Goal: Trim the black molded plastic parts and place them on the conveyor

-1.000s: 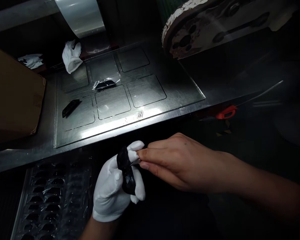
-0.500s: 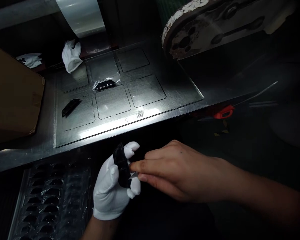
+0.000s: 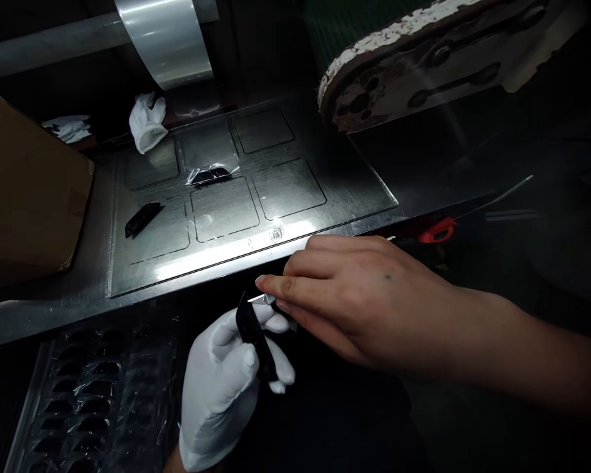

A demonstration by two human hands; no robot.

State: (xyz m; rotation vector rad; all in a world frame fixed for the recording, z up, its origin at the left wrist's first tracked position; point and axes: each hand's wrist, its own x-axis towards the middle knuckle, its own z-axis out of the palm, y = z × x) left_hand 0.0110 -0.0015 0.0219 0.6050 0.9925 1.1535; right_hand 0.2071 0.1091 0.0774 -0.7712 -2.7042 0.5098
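Note:
My left hand (image 3: 224, 387), in a white glove, grips a narrow black plastic piece (image 3: 253, 332) between thumb and fingers, below the table's front edge. The piece stands tilted, its upper end pointing up and left. My bare right hand (image 3: 345, 295) pinches a small blade (image 3: 261, 299) with a pale metallic holder. The blade reaches the upper end of the black piece; whether it touches is hard to tell. Another black piece (image 3: 144, 219) lies on the metal table (image 3: 221, 259) at the left. A similar piece in clear wrap (image 3: 211, 175) lies farther back.
A cardboard box (image 3: 34, 190) stands at the left. White gloves (image 3: 148, 123) lie at the back beneath a hanging film strip (image 3: 167, 39). A worn conveyor end (image 3: 359, 98) juts in at upper right. Below left is a tray (image 3: 79, 401) of dark pieces. A red handle (image 3: 438, 230) sits beyond the edge.
My right hand has moved up with the blade, from the lower part of the black piece to its upper end. My left hand has turned the piece and shifted slightly right.

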